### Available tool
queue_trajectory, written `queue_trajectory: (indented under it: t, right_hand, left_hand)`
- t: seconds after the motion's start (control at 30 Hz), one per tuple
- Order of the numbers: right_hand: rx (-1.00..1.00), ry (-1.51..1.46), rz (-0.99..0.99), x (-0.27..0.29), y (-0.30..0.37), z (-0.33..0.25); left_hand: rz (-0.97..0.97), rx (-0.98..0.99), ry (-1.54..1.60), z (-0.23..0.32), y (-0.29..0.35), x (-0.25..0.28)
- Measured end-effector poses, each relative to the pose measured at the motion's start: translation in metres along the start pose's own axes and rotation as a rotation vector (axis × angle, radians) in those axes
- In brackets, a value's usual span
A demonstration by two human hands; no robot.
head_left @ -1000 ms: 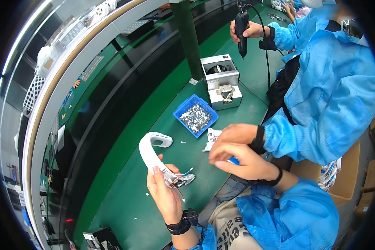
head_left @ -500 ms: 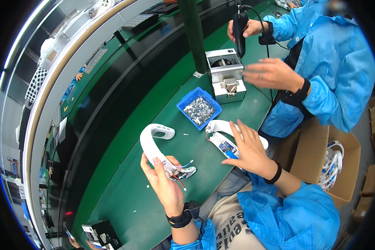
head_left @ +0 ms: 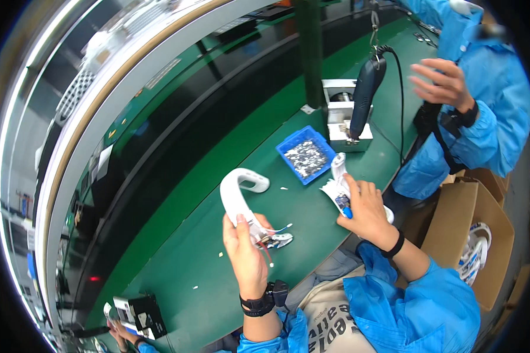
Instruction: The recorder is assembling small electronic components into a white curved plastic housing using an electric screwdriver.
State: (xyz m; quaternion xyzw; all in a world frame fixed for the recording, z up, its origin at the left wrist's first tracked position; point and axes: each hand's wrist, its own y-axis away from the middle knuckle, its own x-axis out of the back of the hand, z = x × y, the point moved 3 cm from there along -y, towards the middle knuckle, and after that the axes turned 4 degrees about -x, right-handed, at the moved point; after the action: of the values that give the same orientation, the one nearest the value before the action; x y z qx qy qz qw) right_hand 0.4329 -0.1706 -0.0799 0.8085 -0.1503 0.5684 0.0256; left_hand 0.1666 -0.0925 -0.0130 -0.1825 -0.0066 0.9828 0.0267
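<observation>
My left hand [head_left: 245,253] is wrapped round one curved white neck fan [head_left: 234,197]. An oblong opening shows at its far end. From its near end, thin wires and a small opened part with exposed electronics [head_left: 277,239] stick out. To the right, my right hand [head_left: 368,210] grips a second white neck fan [head_left: 338,166] at the table's edge, fingers over its top. Its casing is opened beside the thumb, showing a blue circuit board [head_left: 342,203] and a blue component [head_left: 347,212]. The palm hides much of this fan.
A blue bin [head_left: 305,156] of small metal parts stands beyond my hands. Behind it, a black electric screwdriver [head_left: 368,94] hangs before a grey-white machine [head_left: 341,106]. A co-worker's hand [head_left: 441,85] is at the right. A cardboard box [head_left: 453,217] holds white parts.
My right hand has come down from hovering open and gripped the second neck fan, tilting it. The co-worker has let go of the screwdriver, which hangs. The whole view has shifted.
</observation>
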Motion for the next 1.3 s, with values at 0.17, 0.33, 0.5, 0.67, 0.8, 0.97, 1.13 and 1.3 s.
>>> queue_trajectory:
  t: [0.17, 0.33, 0.5, 0.67, 0.8, 0.97, 1.13, 1.3]
  right_hand:
    - [0.065, -0.047, -0.127, 0.012, 0.003, -0.008]
    - [0.271, -0.481, -0.236, 0.007, 0.033, -0.051]
    - [0.456, -0.649, -0.548, -0.049, 0.032, -0.178]
    - [0.628, -0.66, -0.553, -0.113, 0.037, -0.313]
    - [0.614, -0.726, -0.471, -0.158, 0.03, -0.328]
    - [0.607, -0.776, -0.918, -0.052, 0.005, -0.235]
    - [0.415, -0.84, -0.823, 0.007, -0.035, -0.07]
    - [0.055, -1.213, -0.042, 0.088, -0.097, 0.01]
  left_hand:
    - [-0.02, 0.031, 0.064, 0.023, -0.027, 0.025]
    - [-0.044, -0.251, -0.047, 0.088, -0.042, 0.031]
    - [-0.002, -0.355, -0.134, 0.138, -0.019, 0.022]
    - [-0.036, -0.346, -0.106, 0.142, 0.003, -0.002]
    - [0.008, -0.293, -0.116, 0.108, 0.0, -0.015]
    - [0.015, -0.168, -0.044, 0.057, -0.003, -0.004]
    - [-0.061, -0.085, 0.067, 0.027, -0.006, -0.007]
    - [-0.041, -0.044, 0.025, 0.029, 0.007, -0.02]
